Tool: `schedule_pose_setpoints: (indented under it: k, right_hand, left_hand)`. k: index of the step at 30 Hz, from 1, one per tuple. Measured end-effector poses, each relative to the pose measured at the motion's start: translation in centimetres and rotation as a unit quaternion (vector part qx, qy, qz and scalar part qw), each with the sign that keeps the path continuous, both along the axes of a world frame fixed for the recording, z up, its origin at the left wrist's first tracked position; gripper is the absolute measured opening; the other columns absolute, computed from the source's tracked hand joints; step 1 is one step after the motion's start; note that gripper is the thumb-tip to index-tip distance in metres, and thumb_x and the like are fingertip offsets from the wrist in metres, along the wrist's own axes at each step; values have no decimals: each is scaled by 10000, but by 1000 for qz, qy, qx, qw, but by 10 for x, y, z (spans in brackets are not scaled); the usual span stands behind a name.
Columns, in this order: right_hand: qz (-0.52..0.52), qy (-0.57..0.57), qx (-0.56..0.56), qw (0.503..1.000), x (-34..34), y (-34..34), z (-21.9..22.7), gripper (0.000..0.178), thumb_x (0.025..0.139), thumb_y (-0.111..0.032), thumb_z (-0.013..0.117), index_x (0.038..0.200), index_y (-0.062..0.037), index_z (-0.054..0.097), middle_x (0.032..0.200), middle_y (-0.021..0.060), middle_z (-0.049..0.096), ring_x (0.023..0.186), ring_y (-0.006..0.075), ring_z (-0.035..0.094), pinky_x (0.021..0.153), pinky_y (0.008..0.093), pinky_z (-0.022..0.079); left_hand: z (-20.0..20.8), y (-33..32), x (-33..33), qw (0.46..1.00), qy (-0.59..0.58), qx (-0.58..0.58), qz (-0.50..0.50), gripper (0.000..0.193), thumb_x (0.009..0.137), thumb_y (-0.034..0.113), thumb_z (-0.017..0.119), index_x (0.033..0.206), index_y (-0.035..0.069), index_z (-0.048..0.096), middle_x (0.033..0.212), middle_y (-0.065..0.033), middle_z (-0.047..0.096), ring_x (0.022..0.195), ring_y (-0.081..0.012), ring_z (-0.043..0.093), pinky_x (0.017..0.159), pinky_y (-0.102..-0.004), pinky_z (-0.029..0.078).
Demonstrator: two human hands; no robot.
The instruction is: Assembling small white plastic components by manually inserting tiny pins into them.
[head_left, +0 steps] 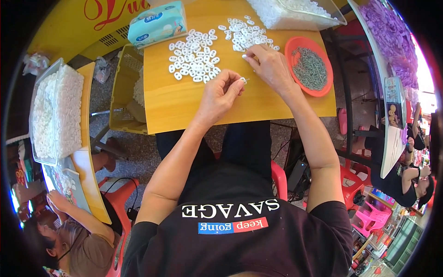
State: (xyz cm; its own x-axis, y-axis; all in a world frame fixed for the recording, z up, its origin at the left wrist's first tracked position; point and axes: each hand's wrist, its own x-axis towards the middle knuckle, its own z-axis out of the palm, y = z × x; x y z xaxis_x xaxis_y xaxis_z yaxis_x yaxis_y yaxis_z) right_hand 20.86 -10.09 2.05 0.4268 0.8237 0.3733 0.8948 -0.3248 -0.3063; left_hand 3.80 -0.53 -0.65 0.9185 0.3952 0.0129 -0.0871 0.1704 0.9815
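My left hand [220,96] is closed in a pinch above the table's middle. Between its thumb and fingertip sits a small white two-hole plastic piece [244,80], with a thin screw-like bit sticking out of it. My right hand [271,65] reaches to the near edge of the right pile of white two-hole pieces [249,33], fingers bent together. Something small and white shows at its fingertips, too small to name. A larger left pile of the same pieces [194,55] lies beyond my left hand. Beside my right wrist stands an orange-red bowl [290,46] of grey screws [310,69].
A tissue pack [157,25] lies at the table's far left corner, and a clear bin [339,21] of white pieces at the far right. A yellow crate [119,99] stands left of the yellow table [184,108]. Other people sit at both sides, by further tables.
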Motion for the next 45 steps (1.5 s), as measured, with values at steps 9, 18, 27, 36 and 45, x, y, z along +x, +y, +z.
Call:
schedule_pose_setpoints:
  k: [9,18,27,36,45]
  right_hand:
    - [-27,526,143,838,-22,-13,9,204,887,-130,672,1043,1,678,777,-29,623,622,38,516,579,182,428]
    - [-37,641,206,739,-48,-25,16,253,887,-129,677,1093,16,649,868,18,652,663,51,539,610,192,453]
    - [-3,604,208,769,-57,-22,16,245,887,-118,675,1084,26,648,872,20,651,679,52,539,618,196,454]
    - [-31,491,179,852,-62,-24,22,213,903,-99,652,1074,28,654,848,5,642,664,43,527,606,180,432]
    - [-32,509,180,841,-60,-25,18,215,909,-100,643,1079,32,649,859,12,649,661,46,529,610,181,436]
  left_hand:
    - [6,4,2,997,-9,-66,30,150,961,165,565,961,15,561,815,-25,614,748,-80,571,688,-218,459]
    - [7,5,3,996,-13,-79,40,161,960,166,557,949,5,559,799,-37,616,733,-90,578,679,-226,469]
    - [6,5,1,996,-14,-69,51,151,955,160,563,948,9,556,804,-40,619,734,-93,579,673,-231,473]
    - [3,3,2,996,-14,-69,45,155,954,164,574,956,10,570,796,-43,624,728,-94,570,687,-233,461]
    - [4,4,2,996,-13,-67,49,164,954,168,574,957,4,570,797,-45,625,732,-95,573,682,-233,460]
